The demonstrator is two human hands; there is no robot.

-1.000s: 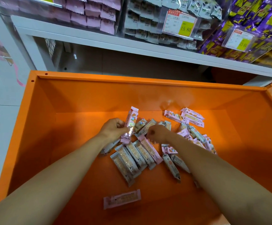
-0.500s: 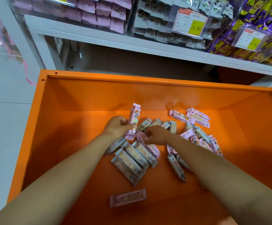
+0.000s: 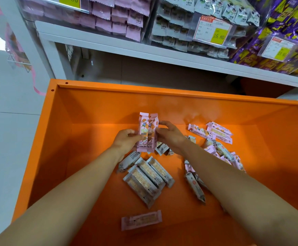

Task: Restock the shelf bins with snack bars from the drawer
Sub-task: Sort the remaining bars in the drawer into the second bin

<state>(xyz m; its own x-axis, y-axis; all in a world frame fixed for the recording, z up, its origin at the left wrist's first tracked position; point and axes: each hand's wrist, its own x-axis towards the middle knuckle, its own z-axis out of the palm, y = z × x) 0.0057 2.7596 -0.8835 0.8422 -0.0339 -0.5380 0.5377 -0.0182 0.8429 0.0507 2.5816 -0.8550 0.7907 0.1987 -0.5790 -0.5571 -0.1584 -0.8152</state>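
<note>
Our left hand (image 3: 126,141) and right hand (image 3: 170,136) pinch two upright pink snack bars (image 3: 147,132) mid-frame, over scattered bars (image 3: 149,175) in the orange drawer (image 3: 95,110) — shelf bins (image 3: 119,23) along the top, tiled floor (image 3: 6,139) at left.

Body parts in view: two forearms (image 3: 73,189) and two hands. The left hand (image 3: 126,141) and right hand (image 3: 171,137) are bare. Both forearms are bare along their full visible length.

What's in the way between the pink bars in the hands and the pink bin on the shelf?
Both the left hand and right hand hold the pink bars. Toward the pink bin stand the drawer's back wall and the white shelf edge; nothing else visible blocks.
</note>
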